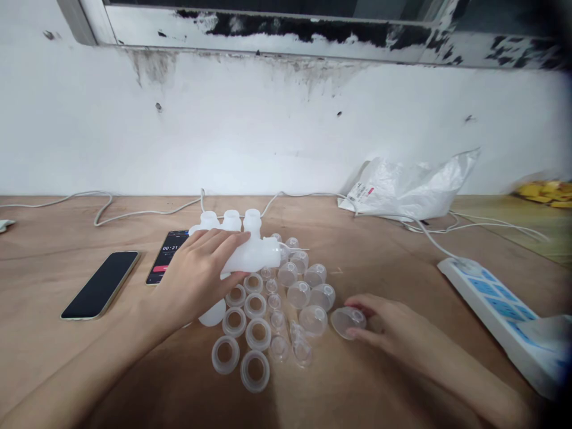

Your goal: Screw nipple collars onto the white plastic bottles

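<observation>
My left hand (pixel 203 262) is wrapped over a cluster of white plastic bottles (pixel 254 256). Several of their necks point up, while one bottle lies sideways with its mouth to the right. Between the thumb and fingers of my right hand (pixel 379 322) is a clear domed cap (pixel 347 323), low over the table or touching it; I cannot tell which. Translucent screw rings (pixel 255 372) lie in rows in front of the bottles. Beside them are small clear teat-like pieces (pixel 279 348), then more clear domed caps (pixel 313 320). A white rounded piece (pixel 213 312) sits partly under my left wrist.
Two phones, one dark (pixel 100 286) and one with a lit timer (pixel 161 262), lie at left on the wooden table (pixel 313 399). A power strip (pixel 496 310) is at right. Against the wall rest a plastic bag (pixel 402 187) and a white cable (pixel 147 212).
</observation>
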`<state>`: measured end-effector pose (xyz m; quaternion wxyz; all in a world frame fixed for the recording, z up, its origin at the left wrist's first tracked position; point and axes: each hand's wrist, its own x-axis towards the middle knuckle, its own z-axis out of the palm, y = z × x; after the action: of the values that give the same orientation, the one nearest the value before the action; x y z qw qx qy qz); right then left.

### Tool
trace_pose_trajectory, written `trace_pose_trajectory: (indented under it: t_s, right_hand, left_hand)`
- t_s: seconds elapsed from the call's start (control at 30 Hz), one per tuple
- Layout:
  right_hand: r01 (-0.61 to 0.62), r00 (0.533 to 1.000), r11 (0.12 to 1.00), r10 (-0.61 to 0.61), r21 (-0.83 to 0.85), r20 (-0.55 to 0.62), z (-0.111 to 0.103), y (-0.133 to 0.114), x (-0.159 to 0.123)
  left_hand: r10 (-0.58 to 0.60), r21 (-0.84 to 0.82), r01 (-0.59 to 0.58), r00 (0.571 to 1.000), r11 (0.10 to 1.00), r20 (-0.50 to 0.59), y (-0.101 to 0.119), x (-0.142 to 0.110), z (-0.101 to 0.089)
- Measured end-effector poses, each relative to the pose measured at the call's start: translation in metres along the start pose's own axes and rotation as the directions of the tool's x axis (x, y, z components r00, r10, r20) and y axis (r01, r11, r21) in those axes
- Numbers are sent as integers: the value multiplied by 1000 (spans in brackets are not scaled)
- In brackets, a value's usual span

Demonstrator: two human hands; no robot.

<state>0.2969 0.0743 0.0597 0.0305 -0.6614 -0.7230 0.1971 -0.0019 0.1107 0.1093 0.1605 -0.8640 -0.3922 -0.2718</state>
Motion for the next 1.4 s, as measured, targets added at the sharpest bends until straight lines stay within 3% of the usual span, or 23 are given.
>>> trace_pose_trajectory:
  t_s: [0.17,0.3,0.43,0.63,0.87,1.17,1.4]
  right_hand:
    - [147,983,969,-121,196,-136,-45,-3,-9]
    - [356,912,852,-228,384,-340,-78,-39,-2]
    - [505,861,731,-384,459,-335,-91,-73,27]
    - [449,887,622,-398,641,-235,-85,-96,59]
    - [358,881,495,-460,792,-110,-68,-99,66]
    - [324,903,504,-417,800,-103,-56,-104,71]
    - [346,913,564,-387,750,-130,-52,-104,71]
  left_hand:
    - [-105,-66,108,994,992,40,0,3,-5]
    - [-166,-135,173,984,976,66,-7,4,-8]
    - [-247,-128,265,959,956,140,-20,2,-12]
    - [-232,-195,250,966,948,113,-32,0,-21]
    - [-205,-145,242,951,959,233,-32,1,-20]
    - [-236,-213,307,923,927,303,-29,6,-16]
    - [-243,-231,305,934,924,260,-29,3,-15]
